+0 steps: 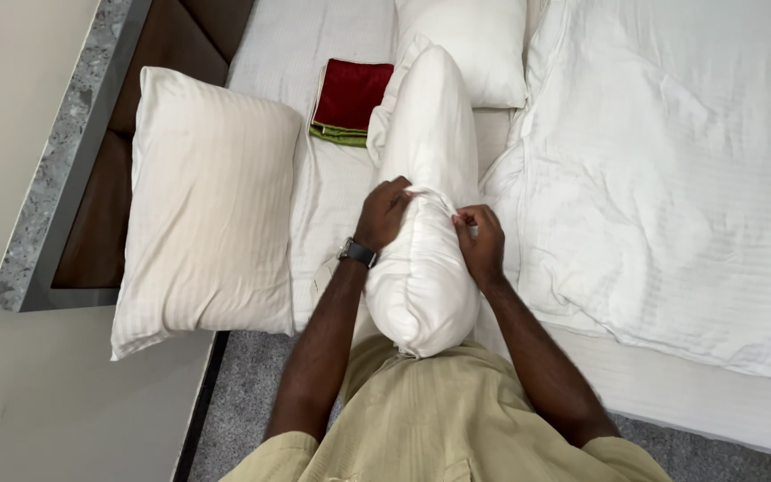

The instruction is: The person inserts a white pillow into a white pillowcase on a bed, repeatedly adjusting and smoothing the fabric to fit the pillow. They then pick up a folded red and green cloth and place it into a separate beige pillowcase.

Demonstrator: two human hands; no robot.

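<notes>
A white pillow (421, 277) stands on end against my chest, its far part inside a white pillowcase (426, 116). My left hand (384, 214), with a dark watch at the wrist, grips the case's open edge on the left side. My right hand (480, 241) pinches the same edge on the right side. The case's rim sits about halfway along the pillow, between my two hands.
A cream striped pillow (207, 214) lies at the left by the dark headboard (149, 107). Folded red and green cloth (350, 100) rests on the bed. Another white pillow (470, 45) lies beyond, and a rumpled white duvet (671, 178) covers the right side.
</notes>
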